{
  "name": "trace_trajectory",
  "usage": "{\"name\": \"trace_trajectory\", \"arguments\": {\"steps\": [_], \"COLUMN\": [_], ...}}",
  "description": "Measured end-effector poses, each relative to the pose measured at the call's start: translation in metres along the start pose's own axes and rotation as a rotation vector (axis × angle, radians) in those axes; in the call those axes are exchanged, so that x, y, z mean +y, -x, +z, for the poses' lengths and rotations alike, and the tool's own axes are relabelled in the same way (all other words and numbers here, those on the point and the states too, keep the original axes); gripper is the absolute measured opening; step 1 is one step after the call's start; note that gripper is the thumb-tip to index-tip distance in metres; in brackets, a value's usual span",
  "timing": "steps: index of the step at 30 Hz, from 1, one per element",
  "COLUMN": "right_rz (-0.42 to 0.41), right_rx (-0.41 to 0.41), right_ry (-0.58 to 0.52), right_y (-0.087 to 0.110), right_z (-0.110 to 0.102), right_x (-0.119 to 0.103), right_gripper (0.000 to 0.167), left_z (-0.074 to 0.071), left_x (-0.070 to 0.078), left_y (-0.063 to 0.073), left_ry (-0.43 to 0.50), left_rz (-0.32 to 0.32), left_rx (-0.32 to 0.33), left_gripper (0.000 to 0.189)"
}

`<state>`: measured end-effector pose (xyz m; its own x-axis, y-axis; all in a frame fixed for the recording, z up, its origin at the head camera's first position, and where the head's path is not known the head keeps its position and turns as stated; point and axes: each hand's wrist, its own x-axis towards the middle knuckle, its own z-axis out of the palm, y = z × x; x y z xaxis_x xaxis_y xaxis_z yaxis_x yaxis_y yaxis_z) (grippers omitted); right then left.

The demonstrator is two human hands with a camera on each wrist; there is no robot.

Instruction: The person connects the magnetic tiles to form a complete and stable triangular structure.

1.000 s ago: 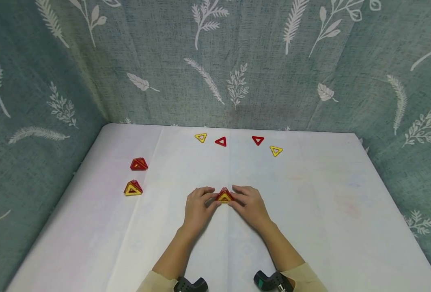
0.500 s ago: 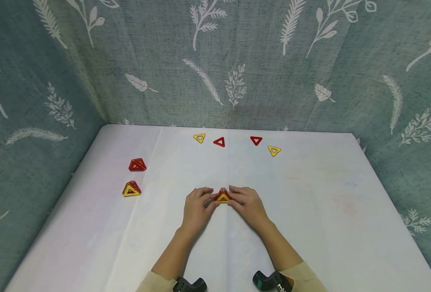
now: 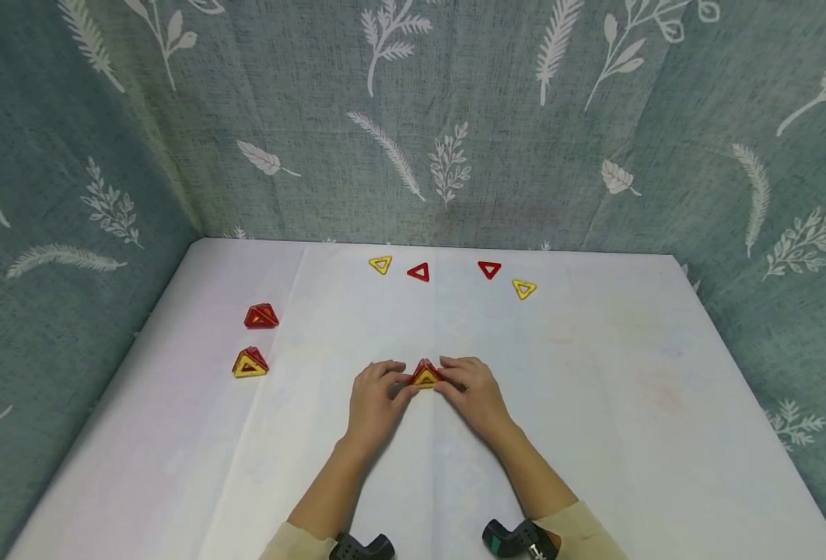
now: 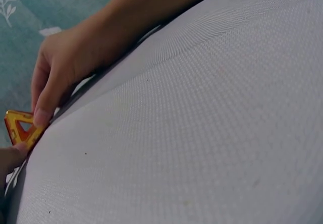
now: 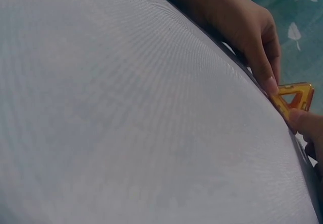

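A small pyramid of red and yellow magnetic triangle tiles (image 3: pixel 426 376) stands on the white table in front of the person. Its yellow face points toward the head camera. From the left side, my left hand (image 3: pixel 375 400) holds it between thumb and fingers. My right hand (image 3: pixel 477 397) grips the opposite side the same way, so the two thumbs are close together at the front base. In the left wrist view the pyramid's yellow face (image 4: pixel 15 117) shows at the left edge, a thumb at each lower corner. The right wrist view has that yellow face (image 5: pixel 301 89) at its right edge.
To the left stand a red pyramid (image 3: pixel 262 316) and a red-and-yellow pyramid (image 3: pixel 250 363). Along the back lie flat triangle tiles: a yellow one (image 3: pixel 380 264), a red one (image 3: pixel 418 272), another red one (image 3: pixel 489 269) and another yellow one (image 3: pixel 523 289). Patterned green cloth (image 3: pixel 301 210) borders the table.
Everything in the head view has slid slightly left, as if the head turned a little. Both hands keep hold of the pyramid at the same spot on the table.
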<state>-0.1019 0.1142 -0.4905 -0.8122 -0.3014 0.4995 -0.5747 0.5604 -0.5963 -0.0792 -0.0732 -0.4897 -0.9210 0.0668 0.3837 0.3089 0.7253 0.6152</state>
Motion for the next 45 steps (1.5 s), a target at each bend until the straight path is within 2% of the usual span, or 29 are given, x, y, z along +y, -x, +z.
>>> {"name": "trace_trajectory", "arguments": {"steps": [3,6,9,16,24,31,37,45], "right_rz": [0.024,0.003,0.001,0.058,0.084,0.044,-0.024,-0.078], "right_rx": [0.026,0.049,0.051,0.041,0.017,-0.007,-0.020,-0.004], "right_ry": [-0.006,0.013,0.020,0.022,-0.020,-0.001,0.041,0.061], "right_y": [-0.001,-0.005,-0.010,-0.014,-0.023,-0.029,-0.027,-0.027], "right_z": [0.005,0.012,0.019,0.025,0.034,0.044,0.044,0.047], "right_x": [-0.003,-0.007,-0.012,-0.019,-0.025,-0.027,-0.029,-0.029], "right_gripper": [0.024,0.024,0.023,0.022,0.023,0.023,0.023,0.023], "left_z": [-0.001,-0.004,-0.008,-0.011,-0.019,-0.025,-0.027,-0.036], "left_x": [-0.001,-0.003,-0.005,-0.007,-0.012,-0.019,-0.021,-0.020], "left_y": [0.001,0.001,0.001,0.002,0.001,0.004,0.009,0.013], "left_ry": [0.003,-0.007,-0.035,-0.089,-0.103,-0.089,-0.085,-0.083], "left_rz": [0.007,0.003,-0.025,-0.125,-0.169,-0.201,-0.239,-0.228], "left_rx": [0.028,0.072,0.102,0.084,0.116,0.146,0.133,0.137], "left_gripper": [0.018,0.018,0.019,0.022,0.022,0.021,0.019,0.019]}}
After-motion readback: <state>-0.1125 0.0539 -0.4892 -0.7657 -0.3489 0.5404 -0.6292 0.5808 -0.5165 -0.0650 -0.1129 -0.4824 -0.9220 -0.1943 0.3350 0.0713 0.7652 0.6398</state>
